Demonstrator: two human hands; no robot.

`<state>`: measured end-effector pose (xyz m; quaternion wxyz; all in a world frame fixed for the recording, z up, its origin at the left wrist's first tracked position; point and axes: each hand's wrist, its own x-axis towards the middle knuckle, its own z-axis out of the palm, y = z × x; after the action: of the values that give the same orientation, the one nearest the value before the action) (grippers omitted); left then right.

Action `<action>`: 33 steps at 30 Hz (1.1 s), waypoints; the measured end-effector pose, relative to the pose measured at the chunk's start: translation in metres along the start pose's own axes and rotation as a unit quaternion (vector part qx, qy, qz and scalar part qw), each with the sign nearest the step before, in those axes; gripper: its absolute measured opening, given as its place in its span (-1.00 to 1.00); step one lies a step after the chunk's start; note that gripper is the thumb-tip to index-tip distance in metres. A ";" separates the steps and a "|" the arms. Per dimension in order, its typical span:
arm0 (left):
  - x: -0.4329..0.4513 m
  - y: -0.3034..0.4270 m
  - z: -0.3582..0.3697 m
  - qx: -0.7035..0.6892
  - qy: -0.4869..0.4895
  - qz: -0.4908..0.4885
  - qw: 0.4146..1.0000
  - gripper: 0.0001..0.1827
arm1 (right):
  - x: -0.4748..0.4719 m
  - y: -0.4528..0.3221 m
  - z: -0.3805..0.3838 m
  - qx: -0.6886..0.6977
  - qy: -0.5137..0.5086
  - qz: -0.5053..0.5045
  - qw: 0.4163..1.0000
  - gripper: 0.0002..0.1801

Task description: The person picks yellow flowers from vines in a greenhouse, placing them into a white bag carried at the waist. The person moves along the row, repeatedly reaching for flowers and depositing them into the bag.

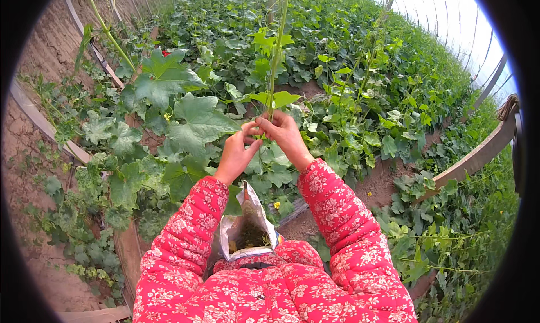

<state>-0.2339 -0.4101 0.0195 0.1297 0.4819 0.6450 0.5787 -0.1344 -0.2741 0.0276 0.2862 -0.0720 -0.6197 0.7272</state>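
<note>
A green climbing vine stem rises upright in front of me, with small leaves along it. My right hand pinches this stem between thumb and fingers. My left hand is close beside it, its fingertips meeting the right hand's at the stem; whether they grip anything is hard to see. A large lobed leaf spreads just left of my left hand. Below my hands, at my waist, an open white bag holds dark greenish plant bits.
Dense leafy vines fill the ground ahead. A curved support beam arches at the right, and a curved strip at the left. Another vine stem slants at the upper left. Bare soil shows between rows.
</note>
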 end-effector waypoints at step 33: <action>0.012 0.018 0.024 -0.070 -0.099 -0.040 0.992 -0.86 | -0.131 0.035 -0.035 -0.533 -0.047 -0.015 0.845 -0.68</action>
<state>-0.2140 -0.3887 0.0331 0.2490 0.5002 0.6059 0.5663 -0.0217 -0.3124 -0.0459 0.1854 -0.1695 -0.9255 0.2833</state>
